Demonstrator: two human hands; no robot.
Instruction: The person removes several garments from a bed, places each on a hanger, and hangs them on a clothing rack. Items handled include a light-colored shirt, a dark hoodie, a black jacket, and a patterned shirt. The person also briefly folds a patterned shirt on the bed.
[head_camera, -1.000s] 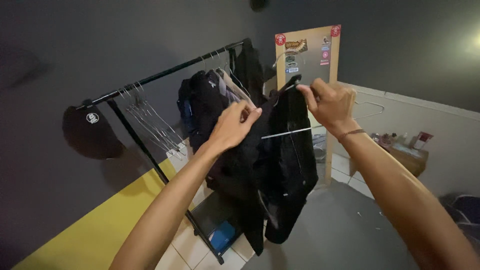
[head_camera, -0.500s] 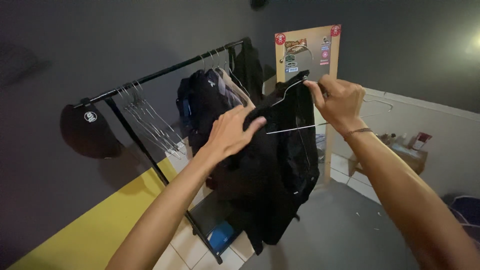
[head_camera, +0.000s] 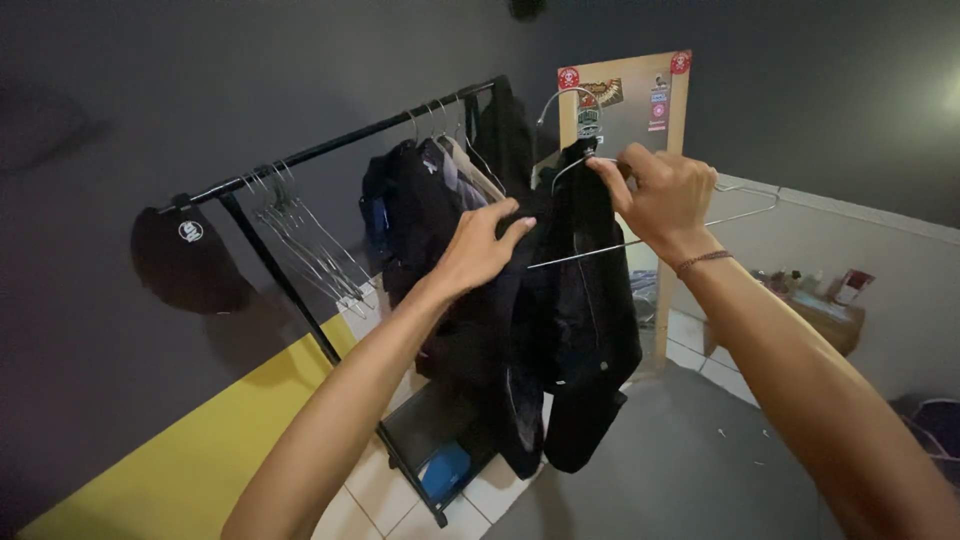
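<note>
A black garment hangs from a thin wire hanger held up in front of me. My right hand pinches the garment's top and the hanger near its hook. My left hand grips the garment's other shoulder, fingers pressed into the dark cloth. Both hands are level with the black clothes rail just behind them.
Dark clothes hang on the rail, and several empty wire hangers sit further left. A black cap hangs at the rail's left end. A wood-framed mirror leans behind. A low table with small items stands right.
The garment has dropped to hang straighter and longer. My left hand shifted slightly right onto its shoulder. My right hand stayed at the hanger's top.
</note>
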